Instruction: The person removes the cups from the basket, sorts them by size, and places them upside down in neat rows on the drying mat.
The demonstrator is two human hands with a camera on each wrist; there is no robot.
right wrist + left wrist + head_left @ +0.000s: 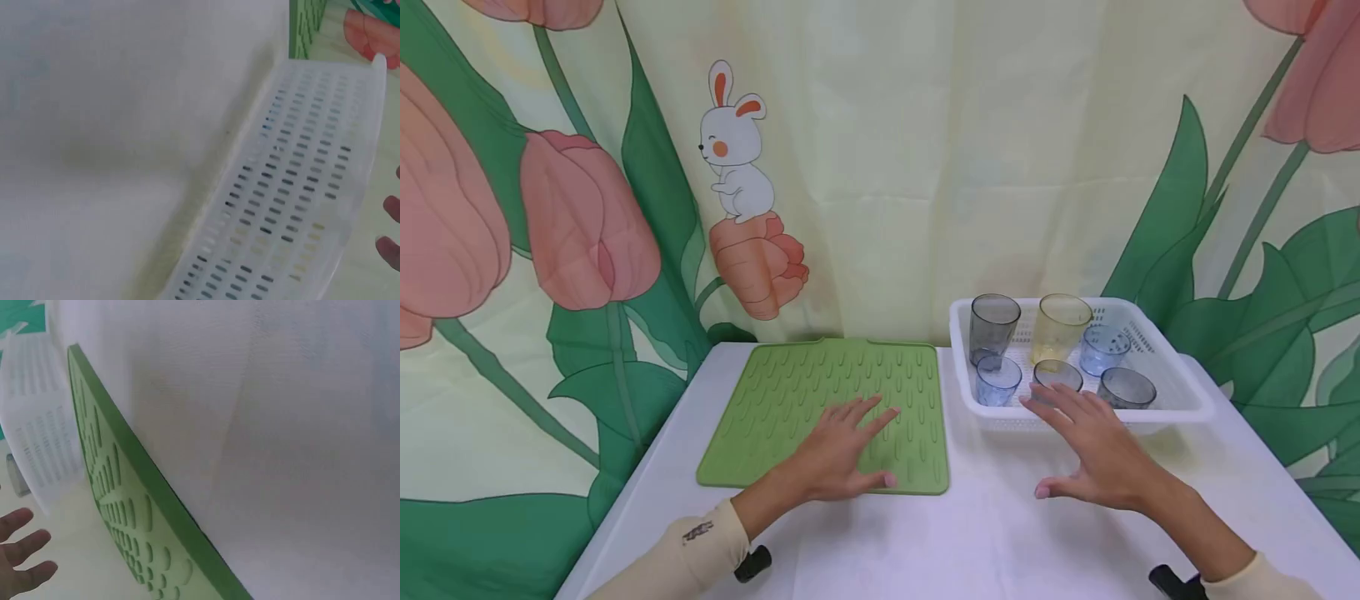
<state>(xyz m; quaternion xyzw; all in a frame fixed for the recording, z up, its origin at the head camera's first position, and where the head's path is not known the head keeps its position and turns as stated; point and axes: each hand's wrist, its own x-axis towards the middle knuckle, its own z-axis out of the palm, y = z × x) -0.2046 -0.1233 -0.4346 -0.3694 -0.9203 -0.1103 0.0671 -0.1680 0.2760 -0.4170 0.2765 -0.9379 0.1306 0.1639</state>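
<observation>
My left hand (842,454), fingers spread, hovers over the front right part of a green ridged mat (820,417) and holds nothing. At the front of a white perforated basket (1172,408) my right hand (1097,454) is held with fingers apart, also holding nothing. Its fingertips overlap a short tinted glass (1057,377) in the head view. Around that glass in the basket are a tall grey glass (994,325), a tall yellow glass (1060,329), a short grey glass (1127,388) and two short blue glasses, one front left (998,382), one back right (1105,350).
Mat and basket lie side by side on a white-covered table (940,542), with a narrow strip of cloth between them. A curtain (880,167) printed with tulips and a rabbit hangs right behind the table. The basket's slotted side (281,181) fills much of the right wrist view.
</observation>
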